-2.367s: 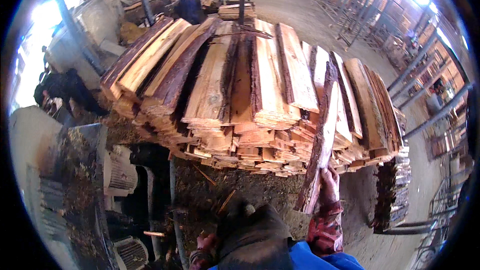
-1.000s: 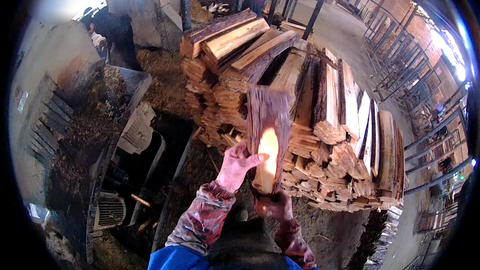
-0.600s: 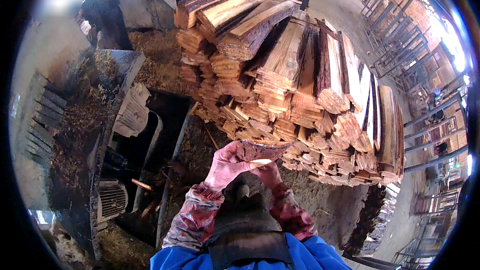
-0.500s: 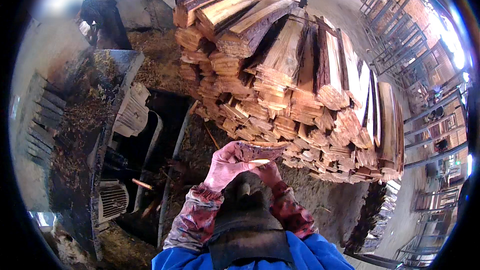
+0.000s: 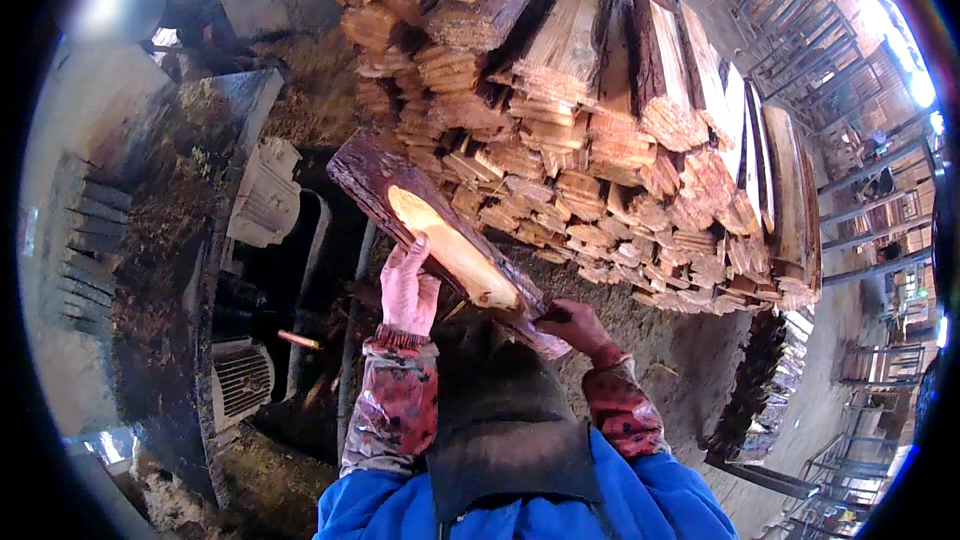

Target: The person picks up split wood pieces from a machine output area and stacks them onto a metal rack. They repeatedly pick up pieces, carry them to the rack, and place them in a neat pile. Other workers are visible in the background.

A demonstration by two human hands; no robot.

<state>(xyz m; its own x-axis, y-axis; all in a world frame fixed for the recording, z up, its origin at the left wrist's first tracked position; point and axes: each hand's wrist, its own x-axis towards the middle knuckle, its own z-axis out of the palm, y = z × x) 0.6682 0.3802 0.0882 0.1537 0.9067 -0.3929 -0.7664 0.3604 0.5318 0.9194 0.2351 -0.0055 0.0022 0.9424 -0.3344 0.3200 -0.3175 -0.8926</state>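
Slab (image 5: 440, 230) now swung left off stack (image 5: 600, 130) — both hands gripping.

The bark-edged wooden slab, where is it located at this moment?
In the head view the wooden slab lies slanted at the centre, held by the left hand and right hand, just in front of the big stack of slabs.

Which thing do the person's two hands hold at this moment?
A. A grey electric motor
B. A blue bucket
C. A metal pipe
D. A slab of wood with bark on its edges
D: the left hand supports the side of the slab of wood, which has bark along its edges, and the right hand grips its near end, in front of the stack of slabs.
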